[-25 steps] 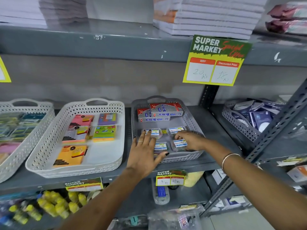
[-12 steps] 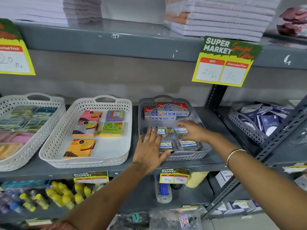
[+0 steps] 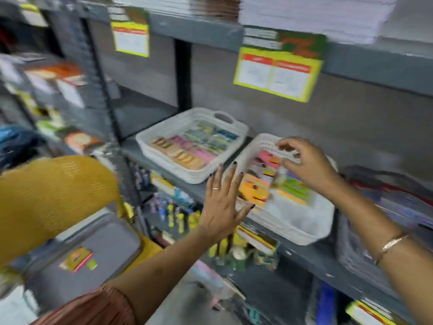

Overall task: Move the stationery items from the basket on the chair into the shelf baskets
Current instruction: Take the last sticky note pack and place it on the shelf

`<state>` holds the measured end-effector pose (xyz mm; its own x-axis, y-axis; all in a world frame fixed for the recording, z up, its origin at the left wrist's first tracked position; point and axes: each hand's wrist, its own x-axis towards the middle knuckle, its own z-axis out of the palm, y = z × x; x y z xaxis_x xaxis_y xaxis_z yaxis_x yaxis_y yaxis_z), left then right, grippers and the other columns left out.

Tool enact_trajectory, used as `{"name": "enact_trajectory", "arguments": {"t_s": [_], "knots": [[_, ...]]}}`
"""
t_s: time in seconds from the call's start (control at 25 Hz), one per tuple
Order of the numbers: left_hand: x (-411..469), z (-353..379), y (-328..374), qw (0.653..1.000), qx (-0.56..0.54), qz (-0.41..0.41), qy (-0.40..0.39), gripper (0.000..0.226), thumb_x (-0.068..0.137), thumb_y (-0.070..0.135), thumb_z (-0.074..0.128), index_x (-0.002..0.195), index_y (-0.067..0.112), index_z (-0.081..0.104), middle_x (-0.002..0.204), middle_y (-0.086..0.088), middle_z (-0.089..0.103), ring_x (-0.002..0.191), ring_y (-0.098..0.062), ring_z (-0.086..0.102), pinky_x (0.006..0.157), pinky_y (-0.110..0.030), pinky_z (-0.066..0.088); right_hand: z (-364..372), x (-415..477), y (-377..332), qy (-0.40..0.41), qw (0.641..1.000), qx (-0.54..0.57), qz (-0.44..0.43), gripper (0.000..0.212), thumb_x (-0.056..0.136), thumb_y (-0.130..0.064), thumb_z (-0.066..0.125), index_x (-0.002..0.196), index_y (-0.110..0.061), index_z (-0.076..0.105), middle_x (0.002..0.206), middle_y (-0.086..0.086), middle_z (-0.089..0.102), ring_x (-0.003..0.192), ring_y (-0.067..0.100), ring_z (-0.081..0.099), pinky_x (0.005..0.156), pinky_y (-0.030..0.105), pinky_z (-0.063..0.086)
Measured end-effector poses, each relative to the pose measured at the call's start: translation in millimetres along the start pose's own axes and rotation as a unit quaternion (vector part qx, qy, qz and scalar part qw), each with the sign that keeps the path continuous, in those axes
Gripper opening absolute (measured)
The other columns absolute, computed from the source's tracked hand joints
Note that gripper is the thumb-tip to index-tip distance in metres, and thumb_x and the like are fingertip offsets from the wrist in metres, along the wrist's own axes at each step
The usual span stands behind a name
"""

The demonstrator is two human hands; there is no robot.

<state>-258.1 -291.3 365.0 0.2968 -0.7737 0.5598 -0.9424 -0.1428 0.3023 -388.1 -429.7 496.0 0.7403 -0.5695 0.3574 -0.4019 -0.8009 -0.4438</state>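
— Yellow mesh chair back (image 3: pixel 54 195) at nine o'clock; grey basket (image 3: pixel 112 245) at seven, holding an orange-and-pink packet (image 3: pixel 78 258).
— White lattice baskets (image 3: pixel 187 130) near centre, filled with pink, orange, green, teal pads (image 3: pixel 255 191). Grey shelf (image 3: pixel 304 256); yellow-bordered, red-banded tags (image 3: pixel 276 73) at one o'clock. Dark nail polish, left hand (image 3: pixel 222 207).

Stationery shop — grey metal shelves (image 3: pixel 304 256), yellow price tags (image 3: pixel 276 73), stocked white baskets (image 3: pixel 187 174), paper stacks (image 3: pixel 304 17)
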Motion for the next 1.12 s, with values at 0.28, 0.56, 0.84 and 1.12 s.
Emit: {"name": "enact_trajectory", "arguments": {"t_s": [0.28,0.56,0.84,1.12], "knots": [[-98.4,-72.1,-240.2,0.966,0.097,-0.236,-0.029,0.070,0.088,0.055,0.034,0.140,0.008,0.034,0.150,-0.017,0.027,0.137,-0.043,0.015,0.104,-0.065,0.022,208.0,97.0,-179.7,-0.097,0.983,0.081,-0.135,0.030,0.078,-0.004,0.062,0.107,-0.011,0.062,0.103,0.013,0.065,0.098,0.030,0.059,0.088,0.039,0.046],[-256.4,-84.7,-384.1,0.880,0.134,-0.417,-0.185,0.084,0.090,0.065,0.009,0.136,0.003,0.042,0.146,-0.021,0.033,0.132,-0.047,0.029,0.094,-0.066,0.034,460.4,97.3,-262.2,-0.375,0.907,0.026,-0.191,0.039,0.083,-0.005,0.054,0.122,-0.011,0.053,0.125,0.012,0.055,0.122,0.026,0.048,0.098,0.038,0.041],[-367.4,-26.1,-404.4,0.824,0.113,-0.470,-0.295,0.081,0.086,0.067,0.024,0.135,0.005,0.045,0.146,-0.018,0.033,0.132,-0.042,0.029,0.093,-0.065,0.040,654.7,46.9,-264.9,-0.512,0.821,-0.034,-0.250,0.044,0.086,-0.003,0.048,0.130,-0.008,0.045,0.140,0.013,0.043,0.133,0.027,0.035,0.098,0.039,0.038],[-395.3,25.7,-403.7,0.812,0.100,-0.472,-0.329,0.083,0.086,0.069,0.022,0.140,0.008,0.036,0.149,-0.015,0.026,0.136,-0.040,0.021,0.105,-0.061,0.025,754.1,22.5,-254.7,-0.504,0.772,-0.124,-0.366,0.064,0.086,-0.003,0.050,0.143,-0.009,0.021,0.155,0.013,0.021,0.141,0.027,0.023,0.113,0.038,0.025]]}}
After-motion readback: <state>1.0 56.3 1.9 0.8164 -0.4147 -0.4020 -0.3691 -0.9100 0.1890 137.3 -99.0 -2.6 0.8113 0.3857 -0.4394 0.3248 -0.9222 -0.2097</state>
